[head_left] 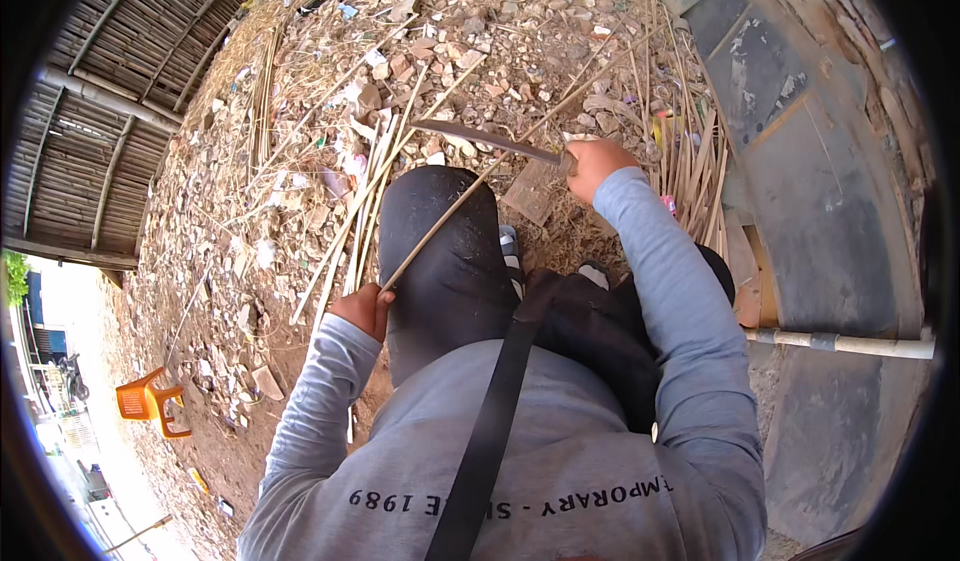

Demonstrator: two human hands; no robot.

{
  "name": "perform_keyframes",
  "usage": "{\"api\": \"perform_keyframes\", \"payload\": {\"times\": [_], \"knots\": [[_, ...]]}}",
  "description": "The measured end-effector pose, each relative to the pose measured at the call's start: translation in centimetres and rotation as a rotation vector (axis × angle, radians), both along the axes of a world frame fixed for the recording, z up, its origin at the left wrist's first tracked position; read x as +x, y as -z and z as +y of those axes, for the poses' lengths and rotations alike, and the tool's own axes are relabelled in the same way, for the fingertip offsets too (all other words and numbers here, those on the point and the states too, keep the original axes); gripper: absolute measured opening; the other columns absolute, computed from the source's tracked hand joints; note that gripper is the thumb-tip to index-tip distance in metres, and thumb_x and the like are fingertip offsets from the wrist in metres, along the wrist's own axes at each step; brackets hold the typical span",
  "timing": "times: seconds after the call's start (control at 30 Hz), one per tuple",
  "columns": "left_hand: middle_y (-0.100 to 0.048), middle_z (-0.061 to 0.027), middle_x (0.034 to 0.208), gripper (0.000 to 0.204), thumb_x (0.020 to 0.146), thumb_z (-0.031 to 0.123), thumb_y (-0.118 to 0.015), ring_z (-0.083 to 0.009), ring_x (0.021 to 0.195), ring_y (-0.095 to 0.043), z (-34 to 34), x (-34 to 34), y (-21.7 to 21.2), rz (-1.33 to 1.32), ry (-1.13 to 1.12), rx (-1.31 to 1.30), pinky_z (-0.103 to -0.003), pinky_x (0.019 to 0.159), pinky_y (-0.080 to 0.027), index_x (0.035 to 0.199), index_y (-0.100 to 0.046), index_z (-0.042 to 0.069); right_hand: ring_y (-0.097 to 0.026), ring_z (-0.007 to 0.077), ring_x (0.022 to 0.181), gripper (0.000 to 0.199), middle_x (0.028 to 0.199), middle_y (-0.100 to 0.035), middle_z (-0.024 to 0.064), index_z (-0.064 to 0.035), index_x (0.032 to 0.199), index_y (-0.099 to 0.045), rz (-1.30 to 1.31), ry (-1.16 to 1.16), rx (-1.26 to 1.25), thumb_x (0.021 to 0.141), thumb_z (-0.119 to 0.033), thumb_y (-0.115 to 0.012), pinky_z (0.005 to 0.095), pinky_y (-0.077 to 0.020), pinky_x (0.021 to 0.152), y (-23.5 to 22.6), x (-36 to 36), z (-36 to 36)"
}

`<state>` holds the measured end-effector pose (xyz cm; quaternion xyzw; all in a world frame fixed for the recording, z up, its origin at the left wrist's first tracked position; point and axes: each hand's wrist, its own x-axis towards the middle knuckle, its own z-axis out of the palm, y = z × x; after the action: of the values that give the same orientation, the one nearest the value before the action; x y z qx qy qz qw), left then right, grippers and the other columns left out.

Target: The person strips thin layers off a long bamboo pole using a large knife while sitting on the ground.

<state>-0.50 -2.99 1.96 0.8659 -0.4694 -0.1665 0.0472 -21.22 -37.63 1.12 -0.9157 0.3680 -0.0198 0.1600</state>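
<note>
My left hand [364,311] is closed round the near end of a long, thin bamboo strip [440,223]. The strip slants up and away to the right, across my raised left knee [437,211]. In my right hand [598,169] is the handle of a machete [485,139], its long blade pointing left. The blade crosses the strip just beyond the knee; whether the two touch I cannot tell. Several pale bamboo strips [366,211] lie on the ground to the left of that knee.
Stones and litter cover the ground [300,91]. More split strips [705,176] lie in a bundle at the right, beside dark panels [815,201] and a pale pole [850,344]. A slatted bamboo wall [95,151] stands at far left, an orange plastic chair [152,401] at lower left.
</note>
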Motion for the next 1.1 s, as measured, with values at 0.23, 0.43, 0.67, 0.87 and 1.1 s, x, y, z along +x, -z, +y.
{"api": "perform_keyframes", "payload": {"times": [0.23, 0.43, 0.67, 0.87, 1.1], "knots": [[-0.061, -0.0251, 0.069, 0.035, 0.098, 0.036, -0.045, -0.0459, 0.067, -0.061, 1.9, 0.5, 0.8, 0.032, 0.027, -0.080, -0.053, 0.061, -0.048, 0.092, -0.054, 0.002, -0.065, 0.0362, 0.079, 0.027, 0.081, -0.067, 0.0153, -0.0146, 0.101, -0.062, -0.035, -0.281, -0.176, 0.075, -0.021, -0.067, 0.0476, -0.0522, 0.072, -1.2, 1.0, 4.6], [-0.060, -0.0257, 0.068, 0.033, 0.098, 0.033, -0.046, -0.0462, 0.068, -0.061, 1.4, -0.2, -1.0, 0.076, -0.009, -0.032, -0.052, 0.062, -0.048, 0.090, -0.055, 0.002, -0.065, 0.0366, 0.081, 0.026, 0.084, -0.066, 0.0148, -0.0125, 0.099, -0.063, -0.092, 0.042, 0.013, 0.074, -0.020, -0.068, 0.0468, -0.0524, 0.073, 1.0, -1.5, -1.0], [-0.060, -0.0262, 0.068, 0.034, 0.098, 0.032, -0.045, -0.0467, 0.067, -0.060, 2.1, 0.4, -1.8, 0.107, -0.002, -0.017, -0.052, 0.063, -0.047, 0.089, -0.055, 0.001, -0.064, 0.0372, 0.076, 0.022, 0.077, -0.065, 0.0128, -0.0122, 0.092, -0.062, -0.047, -0.265, -0.174, 0.073, -0.019, -0.067, 0.0475, -0.0516, 0.071, -1.0, 0.1, 3.2], [-0.060, -0.0247, 0.068, 0.034, 0.098, 0.031, -0.044, -0.0452, 0.069, -0.060, 3.1, 0.0, -2.1, 0.117, -0.021, 0.013, -0.050, 0.064, -0.047, 0.093, -0.058, 0.001, -0.064, 0.0368, 0.076, 0.018, 0.077, -0.064, 0.0149, -0.0096, 0.088, -0.061, -0.187, 0.049, -0.138, 0.072, -0.016, -0.067, 0.0476, -0.0509, 0.070, 1.4, -2.0, -1.7], [-0.060, -0.0234, 0.068, 0.036, 0.098, 0.034, -0.045, -0.0445, 0.067, -0.060, 4.5, 0.8, -1.3, 0.172, -0.035, -0.044, -0.049, 0.062, -0.047, 0.093, -0.059, 0.001, -0.063, 0.0369, 0.075, 0.020, 0.075, -0.064, 0.0136, -0.0120, 0.089, -0.061, -0.154, -0.252, -0.146, 0.072, -0.018, -0.069, 0.0476, -0.0505, 0.067, -0.7, -0.6, 2.1]]}}
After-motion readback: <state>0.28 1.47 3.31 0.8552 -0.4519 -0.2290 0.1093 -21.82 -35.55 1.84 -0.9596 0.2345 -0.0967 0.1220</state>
